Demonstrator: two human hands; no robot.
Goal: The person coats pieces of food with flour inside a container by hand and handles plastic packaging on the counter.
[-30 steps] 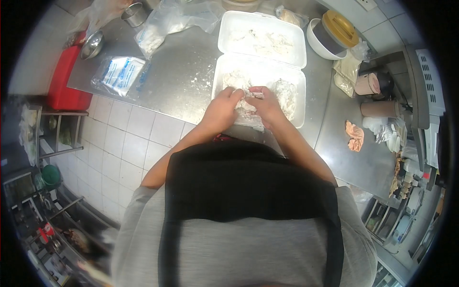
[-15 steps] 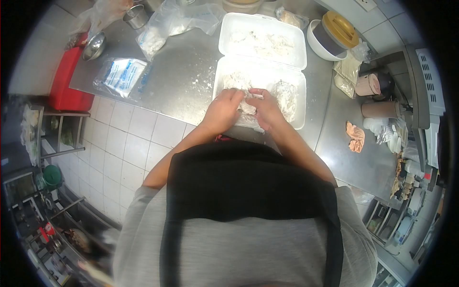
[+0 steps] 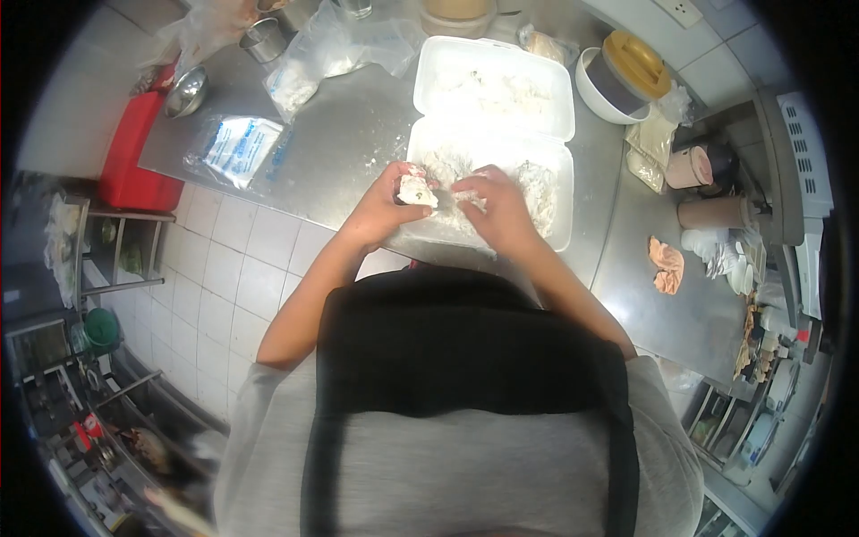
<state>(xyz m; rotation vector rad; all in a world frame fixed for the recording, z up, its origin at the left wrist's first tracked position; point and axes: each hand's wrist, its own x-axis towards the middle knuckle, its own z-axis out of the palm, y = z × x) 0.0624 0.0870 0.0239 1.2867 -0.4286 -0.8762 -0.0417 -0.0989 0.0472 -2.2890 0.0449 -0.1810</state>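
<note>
My left hand point(image 3: 386, 210) is closed around a flour-coated lump of food point(image 3: 415, 190), held at the left edge of a white foam box point(image 3: 565, 201). Part of the lump is pale, with a darker speck; its kind I cannot make out. Over the lower half of the box is my right hand point(image 3: 501, 208), thumb and fingers curved and apart, with white powder about the fingertips. White flour point(image 3: 447, 164) lies in this half, and a heavily floured heap point(image 3: 534, 192) sits at its right side. More powder covers the raised lid point(image 3: 494, 89).
A plastic packet with blue print point(image 3: 240, 150), a bag of white powder point(image 3: 293, 89) and metal cups point(image 3: 263, 40) stand on the steel table point(image 3: 344, 134). To the right are a white bowl point(image 3: 595, 89), a yellow-lidded tub point(image 3: 637, 64) and an orange cloth point(image 3: 665, 264).
My hands, together over the box before, have parted. The left has moved left and turned up with the floured lump in it; the right stays over the box.
</note>
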